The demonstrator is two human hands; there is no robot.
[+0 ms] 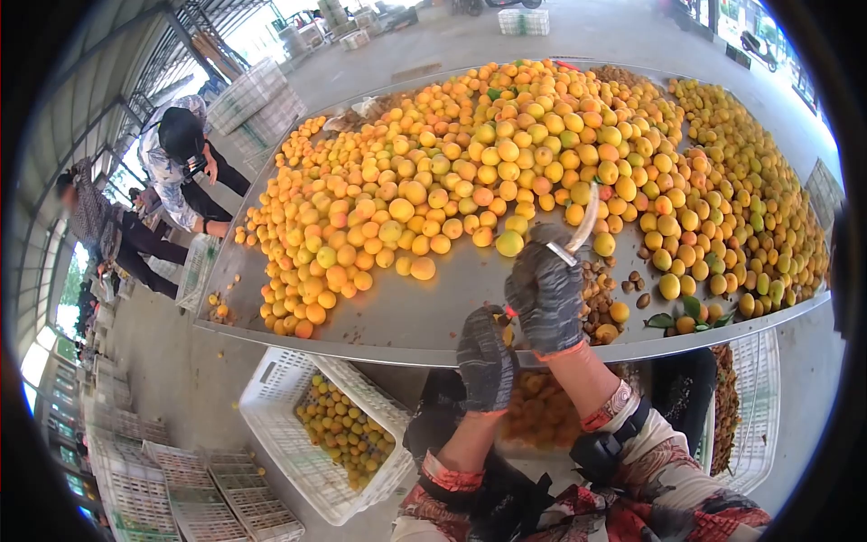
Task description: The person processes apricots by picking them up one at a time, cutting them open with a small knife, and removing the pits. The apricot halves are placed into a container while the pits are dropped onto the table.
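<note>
My right hand, in a dark grey knit glove, is closed around what looks like a small curved knife. Its pale, curved end rises above the fist, with a silvery part at the base. Just below and to the left, my left hand is gloved the same way, fingers curled. A bit of orange fruit, apparently an apricot piece, shows at its fingertips beside a small red spot. Both hands are over the near edge of the metal table. Beyond them spreads a large heap of apricots.
Brown pits lie right of my hands, near green leaves. Below the table edge stands a white crate holding apricots; another crate is at right. Two people work at left, one person bending by the table. Stacked crates fill the lower left.
</note>
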